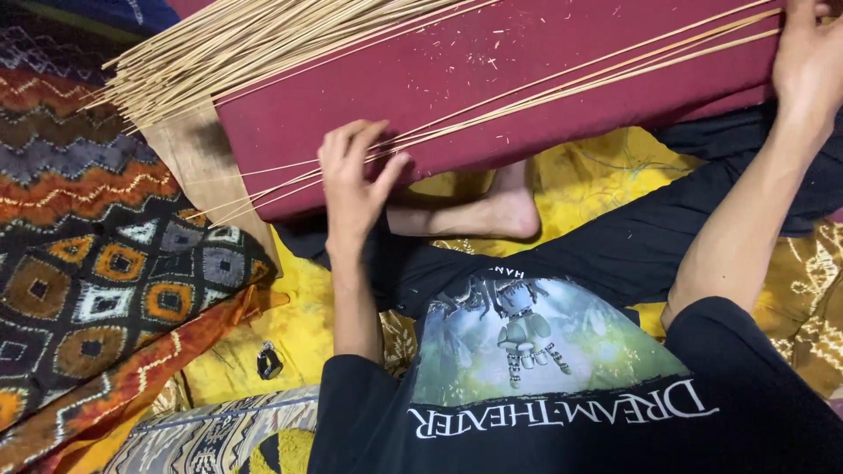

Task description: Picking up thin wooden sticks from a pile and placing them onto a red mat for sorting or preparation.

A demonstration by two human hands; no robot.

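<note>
Head view: looking down at a maroon cushion (562,39) laid across the lap, with a thick sheaf of thin pale sticks (263,44) fanned over its far left corner and jutting past the edge. Separated from the sheaf, a few loose sticks (544,83) running slantwise across the cushion from end to end.

Left hand (351,180) at the cushion's near edge, thumb closed against fingers, pinching the loose sticks near their left ends. Right hand (808,57) at the cushion's right end, lying on or beside the other ends of the same sticks; fingertips cut off by the frame, so cannot tell whether gripping or only pressing.

Judged by look: very light, springy along the length, brittle if bent sharply, smooth enough to slide through a slack pinch. Best taken between thumb and fingertips, close to an end or at both ends together, keeping them flat on the cushion for support.

Around: wooden board (193,158) under the cushion's left corner, patterned cloth (88,254) at left, yellow cloth (290,316) beneath, bare foot (509,211) tucked under the cushion.
</note>
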